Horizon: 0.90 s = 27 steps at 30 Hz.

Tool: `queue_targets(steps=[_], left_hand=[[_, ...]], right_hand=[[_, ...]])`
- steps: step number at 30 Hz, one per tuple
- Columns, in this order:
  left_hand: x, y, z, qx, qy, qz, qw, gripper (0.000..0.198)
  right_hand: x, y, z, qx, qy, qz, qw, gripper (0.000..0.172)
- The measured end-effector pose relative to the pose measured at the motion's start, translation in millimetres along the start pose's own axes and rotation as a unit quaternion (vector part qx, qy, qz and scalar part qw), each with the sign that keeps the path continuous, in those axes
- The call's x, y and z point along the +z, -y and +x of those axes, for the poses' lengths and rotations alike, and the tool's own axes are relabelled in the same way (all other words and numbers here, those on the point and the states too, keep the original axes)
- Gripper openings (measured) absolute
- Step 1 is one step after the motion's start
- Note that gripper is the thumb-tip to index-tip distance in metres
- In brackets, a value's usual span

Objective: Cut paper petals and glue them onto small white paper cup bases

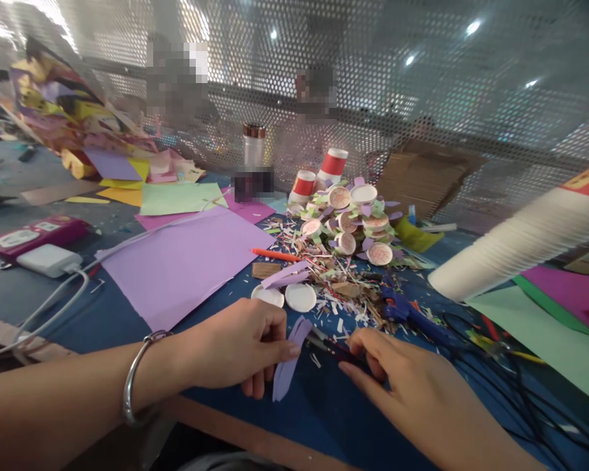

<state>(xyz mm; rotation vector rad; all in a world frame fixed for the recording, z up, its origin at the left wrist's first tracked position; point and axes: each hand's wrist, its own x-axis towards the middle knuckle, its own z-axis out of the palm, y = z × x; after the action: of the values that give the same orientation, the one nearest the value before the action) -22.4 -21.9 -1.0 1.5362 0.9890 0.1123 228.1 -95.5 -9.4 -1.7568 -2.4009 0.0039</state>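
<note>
My left hand (240, 343), with a metal bangle on the wrist, pinches a small strip of purple paper (288, 363) near the front of the blue table. My right hand (397, 373) is closed on a pair of scissors (324, 343), their blades meeting the paper's upper edge. Two white paper discs (285, 296) lie just beyond the hands. Behind them sits a heap of paper shavings and decorated cup bottoms (353, 226).
A large purple sheet (186, 261) lies left of centre, with a white charger (49, 260) and cable further left. A stack of white paper cups (515, 245) lies at right over green and purple sheets. A blue glue gun (412, 314) and black wires sit right of my hands.
</note>
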Motion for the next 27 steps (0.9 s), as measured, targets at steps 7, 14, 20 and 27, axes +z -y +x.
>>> queue_targets(steps=[7,14,20,27], left_hand=[[-2.6,-3.3,-11.3,-0.019,-0.038,0.101,0.994,0.043],[-2.3,6.5,-29.5,0.222,-0.15,0.362,0.893,0.014],[14.8,32.9,-42.0,0.355,-0.152,0.496,0.778,0.014],[24.2,38.6,-32.7,0.416,-0.153,0.493,0.749,0.023]], right_hand=[[0.6,-0.5,-4.4,-0.006,0.012,-0.031,0.999,0.016],[-4.1,3.4,-2.9,-0.058,-0.072,0.005,0.996,0.022],[2.0,19.1,1.2,-0.107,-0.069,0.033,0.991,0.024],[8.0,32.9,5.0,-0.118,-0.007,0.036,0.992,0.033]])
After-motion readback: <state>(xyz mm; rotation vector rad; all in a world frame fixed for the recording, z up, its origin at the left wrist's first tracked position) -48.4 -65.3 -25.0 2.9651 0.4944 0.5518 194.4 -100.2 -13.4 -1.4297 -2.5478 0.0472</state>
